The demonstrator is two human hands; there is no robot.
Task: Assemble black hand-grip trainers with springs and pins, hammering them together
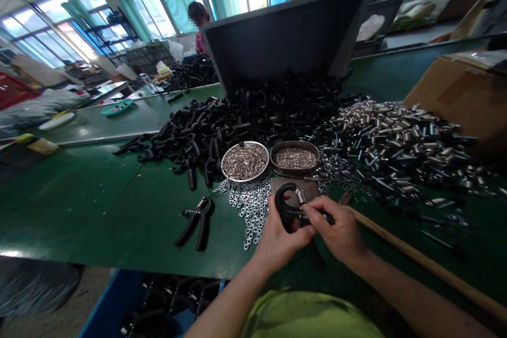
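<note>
My left hand [279,237] is wrapped round a black hooked plastic part [282,205] above the green table [150,232]. My right hand [339,226] pinches a small silver threaded cylinder [301,197] by its lower end, close to the inside of the hook. A metal plate [277,186] lies behind both hands. Further back stand a round dish of small metal pins [245,161] and an oval tin of tiny metal pieces [295,158]. Loose silver nuts [253,211] are spread left of my hands. An assembled black clamp [203,224] lies on the table to the left.
A tipped grey bin [285,31] spills black parts [202,121] across the back. At the right are a heap of silver cylinders [407,137], a cardboard box [455,97] and a wooden handle [420,261]. A blue crate [114,301] sits below the edge. A person [201,39] is beyond.
</note>
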